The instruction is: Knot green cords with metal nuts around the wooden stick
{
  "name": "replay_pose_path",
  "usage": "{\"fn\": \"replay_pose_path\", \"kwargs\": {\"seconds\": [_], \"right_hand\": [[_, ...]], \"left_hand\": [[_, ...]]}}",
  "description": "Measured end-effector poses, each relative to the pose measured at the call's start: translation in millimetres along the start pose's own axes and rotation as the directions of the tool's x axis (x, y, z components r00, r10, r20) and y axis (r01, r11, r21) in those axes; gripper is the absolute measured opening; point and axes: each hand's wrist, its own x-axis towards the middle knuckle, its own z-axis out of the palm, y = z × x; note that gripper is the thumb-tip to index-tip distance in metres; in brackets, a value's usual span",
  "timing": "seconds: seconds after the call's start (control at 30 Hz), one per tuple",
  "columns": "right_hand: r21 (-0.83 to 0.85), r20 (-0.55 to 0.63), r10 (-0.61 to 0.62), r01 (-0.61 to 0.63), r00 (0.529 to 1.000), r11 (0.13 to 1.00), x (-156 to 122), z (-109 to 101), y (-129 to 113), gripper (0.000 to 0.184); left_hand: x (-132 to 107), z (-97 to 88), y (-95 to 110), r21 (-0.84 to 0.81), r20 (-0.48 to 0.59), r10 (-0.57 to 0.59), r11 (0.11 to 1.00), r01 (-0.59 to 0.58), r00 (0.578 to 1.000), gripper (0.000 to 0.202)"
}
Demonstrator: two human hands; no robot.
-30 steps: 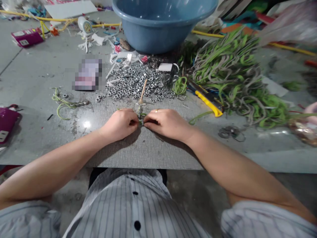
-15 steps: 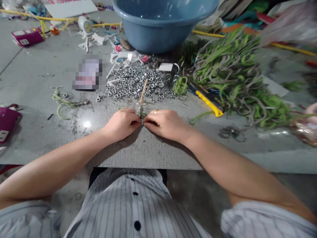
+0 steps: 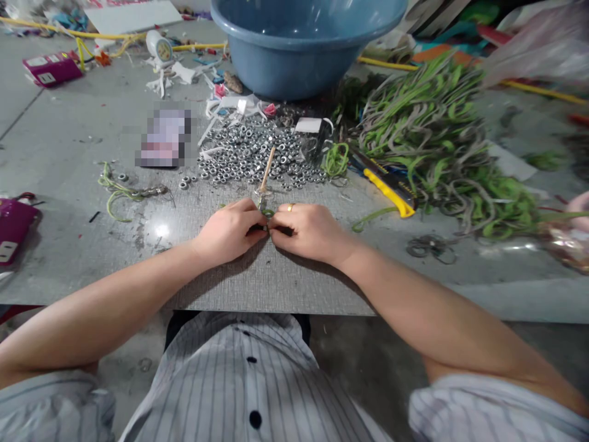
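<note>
My left hand (image 3: 227, 232) and my right hand (image 3: 309, 230) rest on the grey table (image 3: 69, 159), fingertips pinched together around a small piece of green cord with metal nuts (image 3: 264, 216) between them. Both hands are closed on it; most of it is hidden by my fingers. My right hand wears a ring. Just beyond the hands a wooden stick (image 3: 267, 169) lies across a pile of silver nuts (image 3: 251, 153).
A blue basin (image 3: 304, 43) stands at the back. A heap of green and grey cords (image 3: 437, 141) fills the right, with a yellow utility knife (image 3: 389, 190) beside it. A strung cord of nuts (image 3: 124, 191) lies left. Another person's hand (image 3: 580, 209) shows at the right edge.
My two hands have drawn slightly closer together and shifted a little toward the nut pile; the pinched cord piece is more hidden now.
</note>
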Motion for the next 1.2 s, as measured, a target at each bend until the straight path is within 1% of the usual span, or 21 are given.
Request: {"fn": "replay_pose_path", "kwargs": {"seconds": [0.13, 0.3, 0.43, 0.5, 0.57, 0.63, 0.7, 0.73, 0.87, 0.97, 1.1, 1.2], "right_hand": [[0.048, -0.036, 0.019, -0.017, 0.999, 0.999, 0, -3, 5, 0.017], [0.051, -0.016, 0.029, -0.028, 0.999, 0.998, 0, -7, 11, 0.014], [0.068, -0.017, -0.002, 0.003, 1.000, 0.998, -1, -11, 11, 0.019], [0.056, 0.007, -0.019, 0.019, 1.000, 0.998, -2, -13, 10, 0.019], [0.035, 0.041, -0.031, 0.029, 0.999, 0.999, -2, -13, 9, 0.018], [0.000, 0.062, -0.039, 0.039, 0.997, 0.999, -2, -13, 8, 0.016], [-0.038, 0.064, -0.054, 0.056, 0.996, 0.998, -2, -11, 8, 0.014], [-0.054, 0.063, -0.061, 0.064, 0.996, 0.996, -2, -11, 8, 0.014], [-0.086, 0.060, -0.065, 0.070, 0.996, 0.994, -2, -8, 7, 0.018], [-0.062, 0.038, -0.059, 0.062, 0.997, 0.996, -2, -7, 7, 0.018], [-0.033, 0.004, -0.044, 0.044, 0.999, 0.998, -3, -8, 7, 0.016], [-0.036, -0.017, -0.028, 0.028, 0.999, 0.999, -3, -10, 8, 0.015]], "left_hand": [[0, 1.8, -1, -0.008, -0.006, 0.010, 1.000, -0.010, 1.000, 0.014], [0, -0.5, 0, -0.027, 0.004, 0.006, 1.000, -0.006, 1.000, 0.016], [-1, -12.1, -1, -0.144, 0.016, 0.050, 0.989, -0.048, 0.999, 0.024], [-2, -21.1, -3, -0.164, -0.022, 0.004, 0.987, -0.008, 1.000, 0.030], [-3, -29.5, -7, -0.110, -0.039, -0.095, 0.990, 0.091, 0.995, 0.032], [-3, -34.9, -10, -0.011, -0.047, -0.191, 0.982, 0.191, 0.980, 0.031], [-3, -36.3, -13, 0.088, -0.023, -0.244, 0.966, 0.245, 0.970, 0.028], [-2, -35.7, -14, 0.128, -0.001, -0.255, 0.959, 0.253, 0.967, 0.027], [-1, -30.2, -14, 0.210, 0.065, -0.270, 0.945, 0.252, 0.961, 0.029], [0, -28.9, -12, 0.228, 0.096, -0.268, 0.943, 0.241, 0.959, 0.025], [-1, -33.7, -14, 0.259, 0.126, -0.246, 0.943, 0.207, 0.961, 0.018], [-4, -40.1, -18, 0.298, 0.179, -0.232, 0.939, 0.172, 0.956, 0.018]]}}
